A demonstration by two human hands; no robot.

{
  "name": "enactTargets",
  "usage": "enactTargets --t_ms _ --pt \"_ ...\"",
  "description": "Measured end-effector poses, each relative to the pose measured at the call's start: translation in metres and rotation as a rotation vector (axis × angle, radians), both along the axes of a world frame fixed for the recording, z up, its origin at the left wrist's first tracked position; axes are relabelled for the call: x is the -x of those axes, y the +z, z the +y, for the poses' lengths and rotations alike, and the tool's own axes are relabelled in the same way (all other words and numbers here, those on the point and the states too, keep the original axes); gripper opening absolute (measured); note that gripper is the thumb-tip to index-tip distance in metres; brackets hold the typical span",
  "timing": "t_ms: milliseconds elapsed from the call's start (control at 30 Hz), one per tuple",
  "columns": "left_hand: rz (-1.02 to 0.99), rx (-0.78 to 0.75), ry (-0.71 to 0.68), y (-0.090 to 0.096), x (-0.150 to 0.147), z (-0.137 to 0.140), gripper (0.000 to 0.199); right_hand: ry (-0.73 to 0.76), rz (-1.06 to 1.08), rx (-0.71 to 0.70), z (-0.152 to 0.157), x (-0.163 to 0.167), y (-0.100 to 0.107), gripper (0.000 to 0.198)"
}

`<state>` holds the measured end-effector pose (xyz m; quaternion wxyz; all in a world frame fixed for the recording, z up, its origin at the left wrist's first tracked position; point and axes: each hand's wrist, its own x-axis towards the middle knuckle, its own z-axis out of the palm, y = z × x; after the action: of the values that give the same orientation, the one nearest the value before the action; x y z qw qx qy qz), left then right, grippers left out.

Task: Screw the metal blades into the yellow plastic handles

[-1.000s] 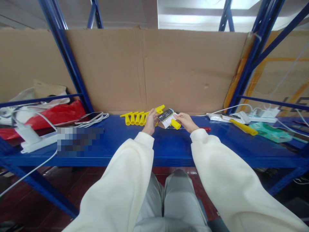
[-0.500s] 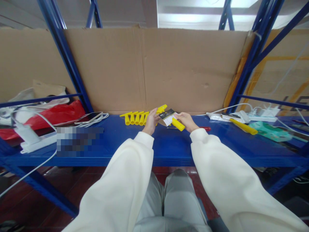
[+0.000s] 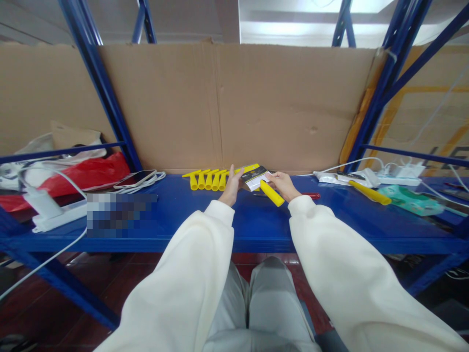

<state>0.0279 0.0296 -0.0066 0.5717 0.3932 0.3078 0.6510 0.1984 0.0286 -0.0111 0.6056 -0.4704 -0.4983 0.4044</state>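
A black-and-white printed card [image 3: 252, 183] sits around the middle of a yellow plastic tool, whose thick handle [image 3: 272, 194] points down toward me. The tool's narrower far end [image 3: 250, 168] shows beyond the card. My right hand [image 3: 284, 186] is closed on the card's right edge, beside the handle. My left hand [image 3: 230, 188] is at the card's left edge, fingers stretched and thumb apart; whether it touches the card is hard to see. Several similar yellow tools [image 3: 208, 181] lie in a row just left of my left hand.
A red-handled item [image 3: 312, 195] lies behind my right wrist. At the right are another yellow tool [image 3: 370, 192], a green packet [image 3: 412, 199] and a white power strip [image 3: 397, 180]. A red bag [image 3: 86, 173] and white charger [image 3: 44, 205] are at left. Cardboard [image 3: 264, 107] closes the back.
My left fingers have straightened and spread at the card's left edge. The yellow tool and card have turned slightly, with the far end lower and the handle shifted a little right and down.
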Motion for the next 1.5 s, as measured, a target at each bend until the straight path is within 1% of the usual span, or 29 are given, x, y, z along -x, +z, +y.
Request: enactTargets --t_ms 167,233,300,400,500,667,800,867,933,1000,1100,1200,1367,1500 --pt "0.126 0.001 -0.015 -0.001 0.000 -0.001 0.070 -0.056 -0.012 -0.030 0.005 0.000 -0.002 0.040" --pt "0.201 -0.012 -0.040 -0.001 0.001 -0.002 0.060 -0.092 -0.018 -0.048 0.007 -0.001 -0.003 0.039" --pt "0.263 -0.041 -0.057 -0.001 0.001 -0.003 0.045 -0.112 -0.028 -0.057 0.008 -0.001 -0.003 0.037" --pt "0.320 -0.083 -0.039 -0.001 0.001 -0.002 0.027 -0.116 -0.038 -0.044 0.007 0.000 -0.003 0.034" --pt "0.380 -0.104 0.011 -0.004 0.001 0.003 0.022 -0.100 -0.030 -0.015 0.005 0.001 -0.001 0.031" --pt "0.426 -0.116 0.090 -0.009 0.001 0.011 0.019 0.041 0.098 0.092 0.000 0.005 0.001 0.021" --pt "0.413 -0.098 0.100 -0.008 0.001 0.008 0.021 0.135 0.113 0.150 -0.008 0.009 0.005 0.015" --pt "0.395 -0.086 0.104 -0.006 0.000 0.004 0.034 0.203 0.095 0.139 -0.012 0.011 0.006 0.013" --pt "0.360 -0.089 0.113 -0.004 -0.001 0.000 0.054 0.263 0.073 0.109 -0.015 0.011 0.006 0.013" --pt "0.324 -0.092 0.126 -0.003 -0.002 -0.002 0.070 0.291 0.055 0.083 -0.015 0.011 0.005 0.014" --pt "0.290 -0.063 0.154 -0.001 -0.003 -0.005 0.079 0.306 0.054 0.069 -0.014 0.011 0.003 0.013" --pt "0.277 -0.039 0.172 0.001 -0.003 -0.007 0.075 0.319 0.067 0.057 -0.011 0.010 0.001 0.012" --pt "0.304 -0.076 0.156 0.002 -0.002 -0.007 0.051 0.300 0.061 0.033 -0.006 0.008 -0.003 0.012" --pt "0.338 -0.081 0.189 -0.001 -0.002 -0.004 0.037 0.278 0.064 0.024 -0.005 0.008 -0.004 0.013"
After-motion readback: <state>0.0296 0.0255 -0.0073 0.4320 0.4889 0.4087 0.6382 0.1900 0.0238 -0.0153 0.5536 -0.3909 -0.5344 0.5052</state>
